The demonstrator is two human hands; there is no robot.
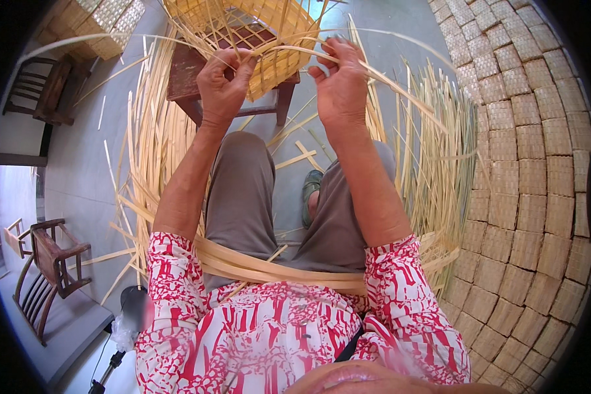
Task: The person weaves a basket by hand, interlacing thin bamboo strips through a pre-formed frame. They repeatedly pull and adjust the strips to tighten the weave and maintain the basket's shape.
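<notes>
A half-woven bamboo basket [269, 73] with an open lattice of pale yellow strips rests on a dark red wooden stool [189, 75] in front of my knees. My left hand [226, 82] pinches strips at the near left edge of the weave, thumb against curled fingers. To the right of the basket, my right hand [343, 79] is raised with its fingers bent around a long bamboo strip [410, 98], the thumb standing a little apart. This strip runs from the basket's edge past my right hand. Another thin strip arches out to both sides. Loose strip ends stick up from the weave.
Bundles of long bamboo strips lie on the floor at left [152, 131] and right [433, 144]. More strips [276, 272] cross my lap. Stacked woven baskets [525, 157] form a wall on the right. Wooden chairs [52, 253] and a black stand [115, 358] are at left.
</notes>
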